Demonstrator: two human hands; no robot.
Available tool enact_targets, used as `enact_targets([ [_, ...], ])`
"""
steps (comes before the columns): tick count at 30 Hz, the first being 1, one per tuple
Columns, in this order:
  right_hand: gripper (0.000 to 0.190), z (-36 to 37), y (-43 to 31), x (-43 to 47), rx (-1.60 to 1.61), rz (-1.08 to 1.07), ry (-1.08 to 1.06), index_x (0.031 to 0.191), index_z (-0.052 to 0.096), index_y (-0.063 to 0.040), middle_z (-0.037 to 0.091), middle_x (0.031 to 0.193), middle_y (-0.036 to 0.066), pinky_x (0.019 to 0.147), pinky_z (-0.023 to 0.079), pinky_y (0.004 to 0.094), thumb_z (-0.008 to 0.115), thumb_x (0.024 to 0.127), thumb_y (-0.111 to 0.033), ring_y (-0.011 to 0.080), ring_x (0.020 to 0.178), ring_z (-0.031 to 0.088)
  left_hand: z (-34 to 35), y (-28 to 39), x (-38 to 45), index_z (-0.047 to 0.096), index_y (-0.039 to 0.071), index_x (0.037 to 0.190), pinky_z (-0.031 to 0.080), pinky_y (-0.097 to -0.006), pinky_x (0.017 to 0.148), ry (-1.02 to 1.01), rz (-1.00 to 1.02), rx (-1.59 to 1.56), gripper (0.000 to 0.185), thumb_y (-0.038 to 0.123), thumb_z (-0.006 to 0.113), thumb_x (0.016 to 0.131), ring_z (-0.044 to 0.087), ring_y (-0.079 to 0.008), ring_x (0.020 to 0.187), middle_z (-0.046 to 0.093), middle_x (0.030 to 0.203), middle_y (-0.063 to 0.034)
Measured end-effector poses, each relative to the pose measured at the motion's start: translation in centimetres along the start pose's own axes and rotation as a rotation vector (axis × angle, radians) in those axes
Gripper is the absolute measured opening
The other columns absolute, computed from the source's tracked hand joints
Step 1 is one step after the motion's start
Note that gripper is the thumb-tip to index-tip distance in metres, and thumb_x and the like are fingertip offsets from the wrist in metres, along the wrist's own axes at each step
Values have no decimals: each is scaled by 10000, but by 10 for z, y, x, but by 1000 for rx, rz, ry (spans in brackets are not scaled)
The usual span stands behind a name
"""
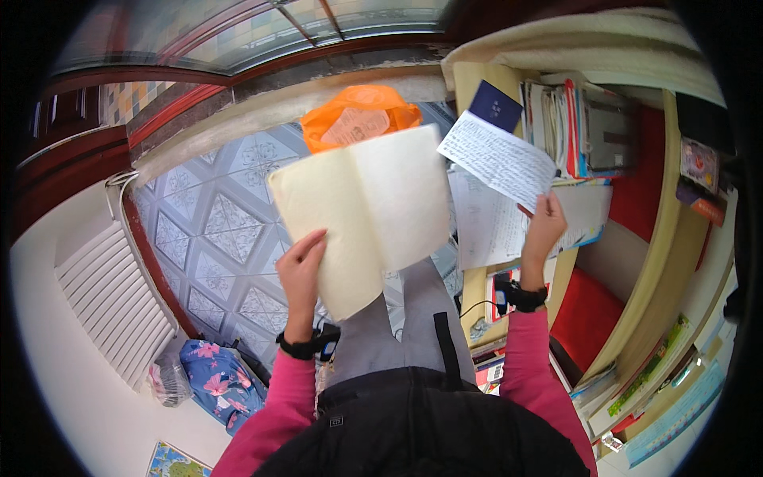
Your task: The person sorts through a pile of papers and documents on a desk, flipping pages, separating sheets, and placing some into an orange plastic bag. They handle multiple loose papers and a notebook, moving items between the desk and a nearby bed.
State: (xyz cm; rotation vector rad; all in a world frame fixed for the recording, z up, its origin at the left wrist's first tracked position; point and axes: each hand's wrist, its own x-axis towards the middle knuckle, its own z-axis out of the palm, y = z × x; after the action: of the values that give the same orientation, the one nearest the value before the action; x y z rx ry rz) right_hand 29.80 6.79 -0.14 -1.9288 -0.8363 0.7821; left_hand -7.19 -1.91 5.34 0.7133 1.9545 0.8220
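Note:
My left hand (303,271) grips the lower left edge of an open notebook (365,217), its two visible pages blank and its right page a little blurred. To the right, my right hand (543,223) pinches the lower corner of a sheet of paper (499,158) covered in handwriting. A dark blue booklet (495,106) lies just beyond that sheet. Under it are more papers with writing (489,232) on the shelf unit. Behind the notebook, an orange plastic bag (363,98) stands on the tiled floor with a pinkish printed paper in it.
Upright books and folders (563,125) fill the shelf unit at the right, beside red panels (587,307). A white radiator (116,304) is on the left wall, near a blue floral bag (220,381). A glass-paned window frame (250,42) runs along the far side.

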Motion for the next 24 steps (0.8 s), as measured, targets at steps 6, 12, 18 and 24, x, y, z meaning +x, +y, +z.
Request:
enact_targets([
  [6,301,165,85,0,-205,11,-93,1131,610,64,673,888,213,534,533,311,454,891,-29,206,655,654,-91,-42,-2,704,-21,996,474,-249,800,176,-143,87,206,68,636,824,626,-132,850,703,937,-93],
  [12,273,317,152,7,-558,-147,-118,1039,647,49,655,844,274,647,518,454,476,833,-2,403,722,655,-123,-63,12,706,-37,958,464,-234,787,273,-241,29,174,55,648,823,615,-123,832,694,909,-74],
  [18,240,383,224,15,-693,37,-307,973,668,9,646,898,266,765,497,460,527,801,-79,448,886,610,-120,-81,29,702,-52,933,456,-217,759,332,-282,-107,142,12,673,809,600,-111,800,678,871,-64],
  [24,345,363,269,12,-608,85,-526,1146,620,9,673,846,118,649,504,323,559,822,-91,196,746,656,-114,-72,38,683,-62,959,468,-209,730,282,-304,-271,168,-31,662,795,611,-112,776,679,871,-83],
])
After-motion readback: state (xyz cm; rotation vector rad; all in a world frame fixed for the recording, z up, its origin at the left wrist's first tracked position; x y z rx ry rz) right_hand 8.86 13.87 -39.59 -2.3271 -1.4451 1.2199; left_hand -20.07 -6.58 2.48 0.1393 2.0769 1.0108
